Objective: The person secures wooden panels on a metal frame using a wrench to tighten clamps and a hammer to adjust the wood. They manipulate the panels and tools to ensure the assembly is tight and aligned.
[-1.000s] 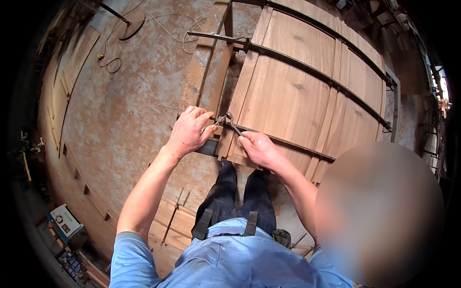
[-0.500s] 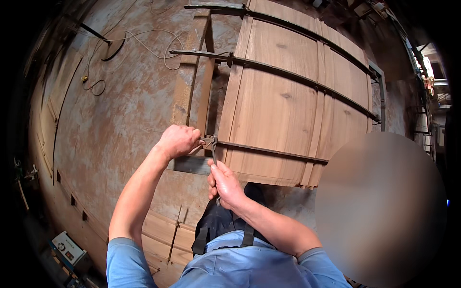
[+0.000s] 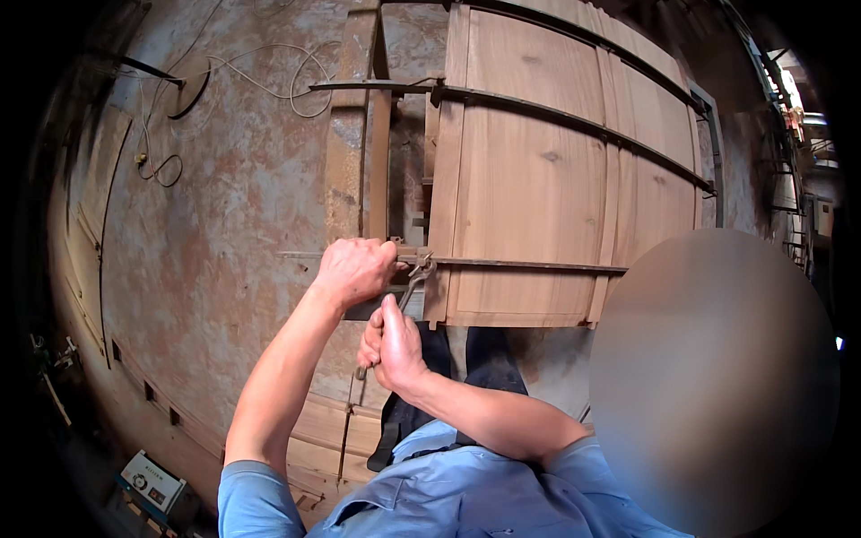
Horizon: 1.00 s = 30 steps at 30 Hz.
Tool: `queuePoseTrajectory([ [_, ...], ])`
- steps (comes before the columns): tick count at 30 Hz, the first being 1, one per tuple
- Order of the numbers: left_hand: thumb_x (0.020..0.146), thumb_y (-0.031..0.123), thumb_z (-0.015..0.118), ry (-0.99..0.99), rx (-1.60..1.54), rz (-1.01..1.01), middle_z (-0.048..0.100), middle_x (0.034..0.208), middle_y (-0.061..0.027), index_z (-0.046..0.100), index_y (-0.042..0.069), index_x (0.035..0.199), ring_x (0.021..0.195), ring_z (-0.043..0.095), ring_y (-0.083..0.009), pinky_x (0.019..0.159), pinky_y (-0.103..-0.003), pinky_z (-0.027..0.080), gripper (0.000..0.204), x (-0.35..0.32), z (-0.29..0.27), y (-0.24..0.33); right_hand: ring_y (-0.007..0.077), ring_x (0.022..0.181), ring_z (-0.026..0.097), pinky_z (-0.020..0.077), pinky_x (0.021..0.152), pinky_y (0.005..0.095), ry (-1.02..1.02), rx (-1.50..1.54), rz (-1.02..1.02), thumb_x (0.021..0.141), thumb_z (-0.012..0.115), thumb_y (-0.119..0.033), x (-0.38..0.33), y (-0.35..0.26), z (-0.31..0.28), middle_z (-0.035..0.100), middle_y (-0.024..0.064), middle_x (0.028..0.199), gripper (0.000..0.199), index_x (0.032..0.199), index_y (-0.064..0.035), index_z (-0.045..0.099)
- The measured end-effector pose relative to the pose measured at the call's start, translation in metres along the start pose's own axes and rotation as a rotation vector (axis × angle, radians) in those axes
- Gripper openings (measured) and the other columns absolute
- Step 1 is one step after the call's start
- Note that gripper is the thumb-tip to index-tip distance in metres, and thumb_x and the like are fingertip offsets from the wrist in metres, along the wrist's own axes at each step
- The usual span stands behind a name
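Observation:
My left hand [image 3: 359,272] is closed around the near bar clamp [image 3: 529,264], close to its screw end. The free end of the clamp's bar sticks out to the left beyond my fist. My right hand [image 3: 392,345] grips a metal wrench [image 3: 414,289] by its handle, the thumb lying along it. The jaw of the wrench meets the clamp's end beside the panel's left edge, and the handle slants down to the left. A large wooden panel [image 3: 529,197] lies under this clamp. Another bar clamp [image 3: 556,120] crosses the panel farther away.
A brown trestle beam [image 3: 348,170] stands left of the panel. A loose cable [image 3: 309,81] and a round-based stand [image 3: 186,85] are on the stained floor. Wooden boards lie at lower left near a boxed machine [image 3: 151,484]. A blurred disc covers the lower right.
The wrench handle has swung left, tilting from near upright to a slant, with my right hand following. My left hand stays on the clamp. The whole view has shifted and turned slightly.

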<state>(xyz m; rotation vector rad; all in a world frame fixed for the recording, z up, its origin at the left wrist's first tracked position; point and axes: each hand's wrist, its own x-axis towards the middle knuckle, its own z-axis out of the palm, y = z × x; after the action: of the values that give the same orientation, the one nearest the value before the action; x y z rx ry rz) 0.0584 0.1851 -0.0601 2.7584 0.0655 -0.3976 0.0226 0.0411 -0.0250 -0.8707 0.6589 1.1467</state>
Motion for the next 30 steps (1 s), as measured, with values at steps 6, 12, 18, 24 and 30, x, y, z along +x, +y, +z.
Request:
queuePoseTrajectory([
  [6, 0.090, 0.037, 0.059, -0.036, -0.014, 0.004, 0.068, 0.079, -0.0126, 0.059, 0.007, 0.081, 0.075, 0.068, -0.0324, 0.064, -0.043, 0.054, 0.031, 0.001, -0.003, -0.001, 0.0092, 0.041, 0.032, 0.0291, 0.035, 0.0243, 0.006, -0.212, -0.073, 0.106, 0.035, -0.040, -0.032, -0.016, -0.045, 0.036, -0.0009, 0.058, 0.034, 0.100, -0.0077, 0.044],
  [12, 0.087, 0.038, 0.064, 0.068, -0.042, 0.026, 0.065, 0.074, -0.0116, 0.056, 0.008, 0.078, 0.070, 0.066, -0.0324, 0.057, -0.044, 0.051, 0.033, -0.002, 0.002, -0.004, 0.0045, 0.041, 0.030, 0.0258, 0.034, 0.0219, 0.029, -0.534, 0.031, 0.104, 0.041, -0.033, -0.029, -0.103, -0.065, 0.038, -0.0040, 0.058, 0.028, 0.098, -0.0077, 0.051],
  [18, 0.087, 0.037, 0.064, 0.071, -0.023, 0.029, 0.065, 0.074, -0.0115, 0.056, 0.008, 0.078, 0.070, 0.066, -0.0323, 0.057, -0.044, 0.051, 0.032, -0.002, 0.003, -0.004, 0.0055, 0.040, 0.028, 0.0261, 0.034, 0.0225, -0.074, -0.600, 0.101, 0.104, 0.040, -0.033, -0.028, -0.107, -0.067, 0.036, -0.0040, 0.058, 0.028, 0.100, -0.0074, 0.049],
  [24, 0.088, 0.036, 0.061, -0.001, -0.008, -0.018, 0.068, 0.077, -0.0128, 0.059, 0.008, 0.081, 0.073, 0.069, -0.0313, 0.061, -0.044, 0.054, 0.029, 0.001, -0.002, 0.002, 0.0092, 0.040, 0.028, 0.0280, 0.036, 0.0259, -0.006, -0.188, -0.003, 0.106, 0.037, -0.035, -0.022, -0.036, -0.034, 0.034, -0.0014, 0.055, 0.030, 0.093, -0.0086, 0.046],
  [30, 0.088, 0.036, 0.062, -0.024, 0.007, -0.035, 0.068, 0.077, -0.0132, 0.060, 0.008, 0.081, 0.073, 0.069, -0.0320, 0.060, -0.044, 0.054, 0.029, 0.001, -0.005, 0.005, 0.0074, 0.041, 0.028, 0.0270, 0.037, 0.0245, 0.084, -0.178, -0.112, 0.104, 0.035, -0.043, -0.018, -0.023, -0.016, 0.034, -0.0029, 0.056, 0.038, 0.089, -0.0097, 0.045],
])
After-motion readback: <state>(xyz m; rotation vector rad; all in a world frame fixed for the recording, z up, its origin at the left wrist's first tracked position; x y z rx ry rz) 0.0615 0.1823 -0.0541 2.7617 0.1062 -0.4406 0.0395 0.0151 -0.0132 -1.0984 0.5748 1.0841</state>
